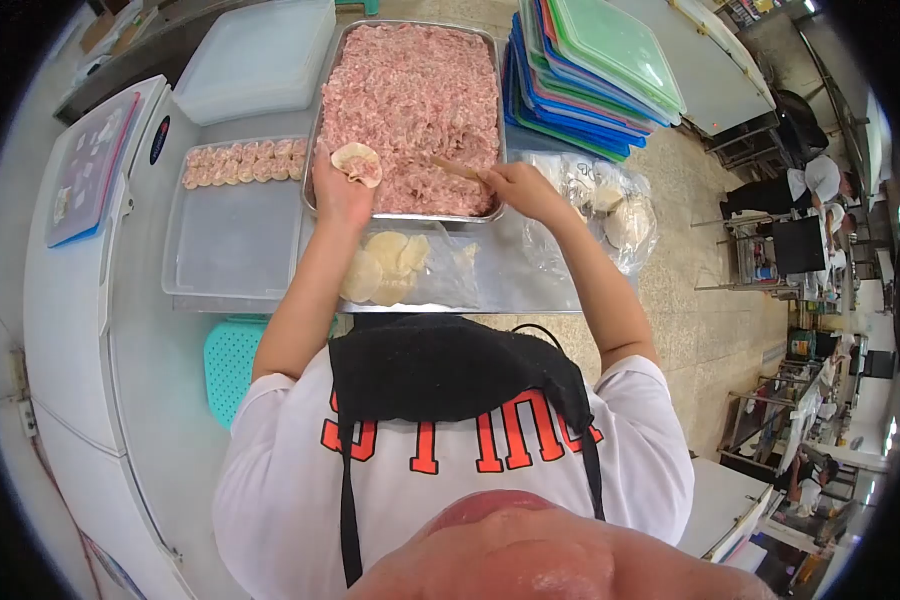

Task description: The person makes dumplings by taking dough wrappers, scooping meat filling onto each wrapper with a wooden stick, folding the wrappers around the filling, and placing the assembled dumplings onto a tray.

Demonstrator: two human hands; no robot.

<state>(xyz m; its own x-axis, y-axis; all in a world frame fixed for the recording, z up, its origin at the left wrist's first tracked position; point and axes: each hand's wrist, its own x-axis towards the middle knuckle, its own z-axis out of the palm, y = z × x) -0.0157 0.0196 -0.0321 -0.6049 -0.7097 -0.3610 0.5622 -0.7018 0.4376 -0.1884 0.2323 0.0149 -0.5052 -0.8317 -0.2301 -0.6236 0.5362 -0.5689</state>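
Note:
A large metal tray [500,120] full of pink minced meat [410,85] lies in front of me. My left hand [342,195], over its lower left corner, holds a round dough wrapper [357,164] with some meat on it. In my right hand [522,190] is a flat wooden spatula [454,168], its tip at the meat. Below the tray, loose round wrappers [395,262] lie on a plastic sheet. To the left, a translucent tray [232,245] bears rows of filled dumplings [245,163] along its far edge.
Stacked coloured lids [595,75] stand at the upper right, above a plastic bag of wrappers [630,222]. Translucent containers [255,60] sit at the upper left. A turquoise perforated basket [232,372] is below the table edge. People [820,180] work far right.

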